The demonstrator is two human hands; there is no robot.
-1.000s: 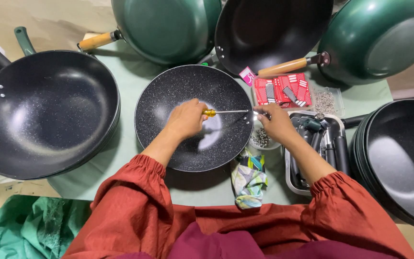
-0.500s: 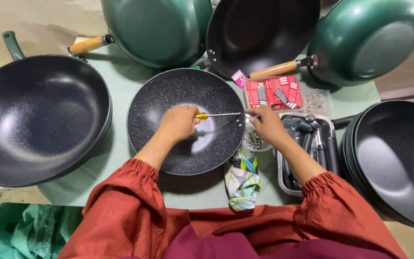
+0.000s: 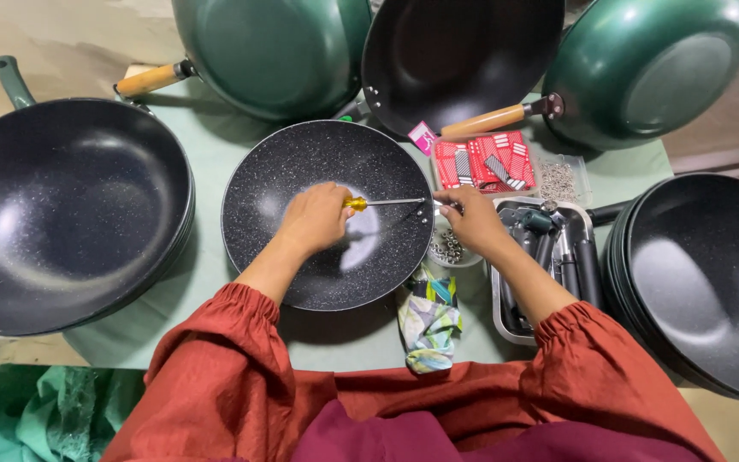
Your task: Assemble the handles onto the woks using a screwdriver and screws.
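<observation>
Left hand [image 3: 316,218] grips screwdriver [image 3: 384,203] inside speckled pan [image 3: 327,154]; right hand [image 3: 470,218] pinches pan rim at shaft tip.

Pans, 7 in view: 1 speckled black pan [image 3: 301,171] at centre; 1 black pan far left [image 3: 62,214]; 1 stack of black pans at right [image 3: 703,274], no. in stack unclear; at back, 2 green [image 3: 267,51] [image 3: 652,68] w/ 1 black [image 3: 455,60] btwn.
Screwdriver [image 3: 382,203]: 1, yellow handle.
Hands: 2, left hand [image 3: 316,217] and right hand [image 3: 470,219].
Metal tray [image 3: 499,308]: 1, dark handles inside, count unclear.
Patterned cloth [image 3: 428,318]: 1.
Red packets [image 3: 482,161]: approx 3.
</observation>
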